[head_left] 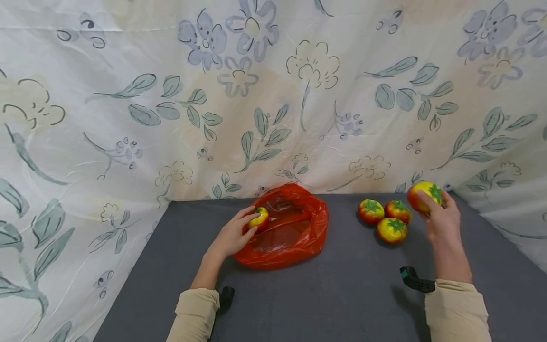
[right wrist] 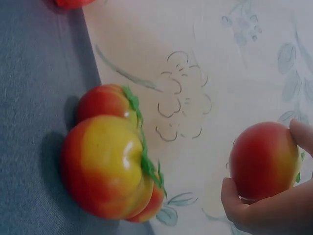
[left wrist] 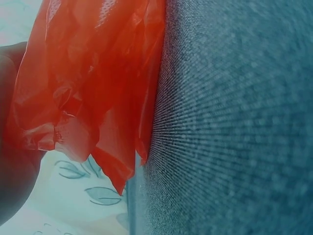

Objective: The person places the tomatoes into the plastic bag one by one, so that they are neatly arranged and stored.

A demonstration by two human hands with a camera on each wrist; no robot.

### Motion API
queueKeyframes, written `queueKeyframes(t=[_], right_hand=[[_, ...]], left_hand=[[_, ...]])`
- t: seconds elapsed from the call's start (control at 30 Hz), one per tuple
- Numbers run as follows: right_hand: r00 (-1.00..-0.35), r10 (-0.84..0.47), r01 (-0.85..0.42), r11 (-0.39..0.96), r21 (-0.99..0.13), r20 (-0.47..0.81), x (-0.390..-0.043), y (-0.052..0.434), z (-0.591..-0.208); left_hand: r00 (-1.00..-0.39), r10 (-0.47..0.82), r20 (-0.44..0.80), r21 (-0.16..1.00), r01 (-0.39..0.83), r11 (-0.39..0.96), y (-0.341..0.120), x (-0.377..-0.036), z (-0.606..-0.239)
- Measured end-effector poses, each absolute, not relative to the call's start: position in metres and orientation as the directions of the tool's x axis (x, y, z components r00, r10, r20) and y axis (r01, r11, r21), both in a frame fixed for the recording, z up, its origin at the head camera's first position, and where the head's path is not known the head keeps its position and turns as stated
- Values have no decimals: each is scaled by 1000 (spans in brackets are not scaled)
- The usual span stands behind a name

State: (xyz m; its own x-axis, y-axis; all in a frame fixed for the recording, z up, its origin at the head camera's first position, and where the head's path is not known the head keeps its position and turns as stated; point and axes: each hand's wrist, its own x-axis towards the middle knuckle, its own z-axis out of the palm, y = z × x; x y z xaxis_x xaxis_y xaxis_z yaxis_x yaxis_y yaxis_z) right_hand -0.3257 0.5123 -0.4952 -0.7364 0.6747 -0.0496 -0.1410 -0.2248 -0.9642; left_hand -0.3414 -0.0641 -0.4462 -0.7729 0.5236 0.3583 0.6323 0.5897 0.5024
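Your left hand (head_left: 232, 236) reaches forward from a beige sleeve (head_left: 194, 313), fingers curled around a small yellow-and-red tomato (head_left: 259, 218) that it holds at the near-left rim of the red plastic bag (head_left: 284, 228). The wrist lies low over the bench (head_left: 325, 294), and a dark strap (head_left: 226, 298) shows at the cuff. In the left wrist view only the crumpled bag film (left wrist: 93, 83), the grey bench surface (left wrist: 234, 122) and a dim edge of the hand appear; the tomato is out of sight there.

Your right hand (head_left: 442, 219) is raised above the far right of the bench, forearm angled up and slightly inward, thumb and fingertips gripping a second tomato (head_left: 423, 195) with its green calyx turned toward the hand. The right wrist view shows this held fruit (right wrist: 264, 161) pinched between the thumb below and a fingertip above, clear of the bench.

Three more tomatoes (head_left: 389, 219) lie in a tight cluster on the bench just left of and below the right hand, touching one another; the right wrist view shows them (right wrist: 110, 166) resting on the grey surface near the backdrop. The bag lies open at the middle of the bench, well apart from the cluster. A floral cloth backdrop (head_left: 273, 95) hangs behind and to both sides.
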Motion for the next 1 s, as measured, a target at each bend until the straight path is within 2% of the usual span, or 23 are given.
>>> queueKeyframes(t=[0.13, 0.23, 0.4, 0.6, 0.73, 0.9, 1.0], right_hand=[[-746, 658, -115, -286, -951, -108, -287, 447, -433], [-753, 647, -89, -280, -956, -120, -264, 405, -394], [-779, 626, -135, -206, -969, -25, -290, 438, -429], [-795, 606, -102, -108, -989, 16, -306, 454, -451], [-804, 595, -51, -50, -997, 11, -292, 424, -429], [-819, 573, 15, -40, -999, -35, -273, 383, -396], [-818, 574, -5, -63, -998, -32, -275, 380, -399]], left_hand=[[-774, 524, 356, 503, 631, 590, -64, -341, -447], [-775, 523, 355, 506, 630, 589, -64, -341, -447], [-780, 517, 353, 515, 623, 589, -63, -341, -447], [-781, 519, 346, 512, 621, 593, -62, -341, -447], [-780, 524, 342, 513, 622, 591, -62, -341, -447], [-779, 523, 345, 511, 623, 592, -63, -340, -447], [-778, 523, 349, 506, 626, 594, -64, -340, -445]])
